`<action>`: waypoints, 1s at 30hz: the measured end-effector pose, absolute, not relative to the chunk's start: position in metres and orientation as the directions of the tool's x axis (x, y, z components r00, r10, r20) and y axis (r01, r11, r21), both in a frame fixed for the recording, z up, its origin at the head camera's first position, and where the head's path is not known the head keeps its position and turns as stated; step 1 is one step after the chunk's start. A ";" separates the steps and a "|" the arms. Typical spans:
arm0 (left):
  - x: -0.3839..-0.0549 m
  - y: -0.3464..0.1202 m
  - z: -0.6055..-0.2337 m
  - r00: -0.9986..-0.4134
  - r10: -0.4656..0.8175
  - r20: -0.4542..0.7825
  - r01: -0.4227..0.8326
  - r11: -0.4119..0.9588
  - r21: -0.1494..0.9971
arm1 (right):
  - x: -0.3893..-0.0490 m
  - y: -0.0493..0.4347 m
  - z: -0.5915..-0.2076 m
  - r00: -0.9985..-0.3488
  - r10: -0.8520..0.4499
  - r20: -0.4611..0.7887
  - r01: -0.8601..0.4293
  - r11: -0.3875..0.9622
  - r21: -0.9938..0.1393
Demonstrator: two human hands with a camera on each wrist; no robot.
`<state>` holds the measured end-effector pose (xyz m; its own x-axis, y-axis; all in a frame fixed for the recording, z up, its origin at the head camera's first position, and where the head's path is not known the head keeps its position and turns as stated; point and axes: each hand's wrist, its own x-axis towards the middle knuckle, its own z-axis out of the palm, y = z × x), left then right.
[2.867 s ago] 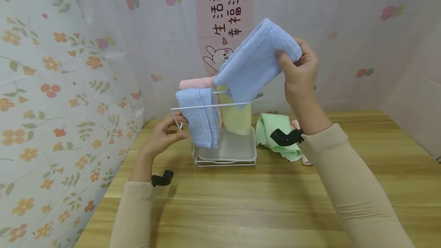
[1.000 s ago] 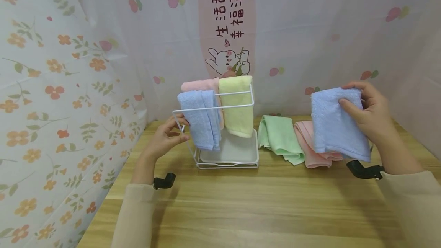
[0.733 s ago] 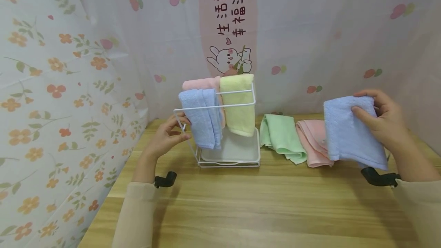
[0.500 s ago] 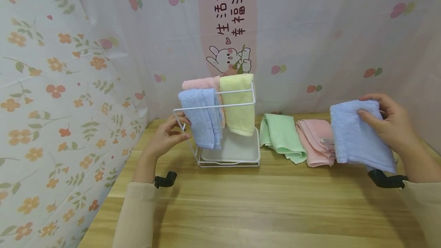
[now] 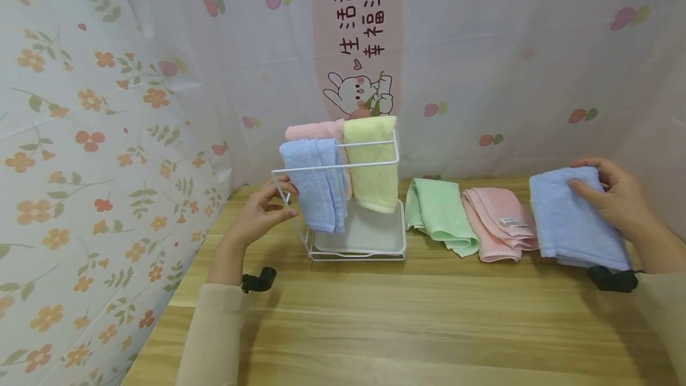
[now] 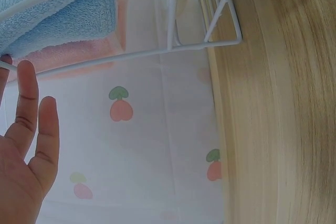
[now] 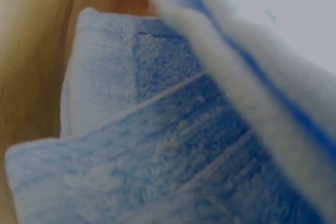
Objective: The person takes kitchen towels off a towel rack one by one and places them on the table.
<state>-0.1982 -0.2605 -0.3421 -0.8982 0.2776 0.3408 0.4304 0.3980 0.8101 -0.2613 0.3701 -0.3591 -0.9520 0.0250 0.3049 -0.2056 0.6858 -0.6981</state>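
My right hand (image 5: 624, 201) pinches a folded light-blue towel (image 5: 570, 216) by its upper right corner, thumb in front, at the table's right side. Its lower edge is down close to the wood, and the folded layers of this towel (image 7: 105, 182) fill the right wrist view. My left hand (image 5: 259, 213) holds the left upright of a white wire towel rack (image 5: 334, 167), fingertips behind the wire; fingers (image 6: 27, 95) show beside it in the left wrist view. On the rack hang another blue towel (image 5: 313, 186), a pink towel (image 5: 313, 130) and a yellow towel (image 5: 371, 183).
A white tray (image 5: 370, 234) forms the rack's base. Right of it, a folded green cloth (image 5: 439, 213) and a pink cloth (image 5: 495, 222) with a label lie side by side on the wooden table (image 5: 375, 320). Patterned curtains (image 5: 482, 76) stand behind and to the left.
My right hand has carried the blue towel from above the rack to the right and down towards the table beside the pink cloth. My left hand has stayed on the rack.
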 end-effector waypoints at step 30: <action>-0.197 -0.260 -0.341 -0.900 0.268 0.344 0.429 0.395 0.813 | -0.304 0.392 -0.397 -0.986 -0.066 0.151 -0.149 0.743 -0.653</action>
<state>-0.1966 -0.2595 -0.3413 -0.8998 0.2683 0.3441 0.4286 0.3948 0.8127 -0.3040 0.3924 -0.3965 -0.9864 -0.0658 0.1508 -0.1494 0.7425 -0.6529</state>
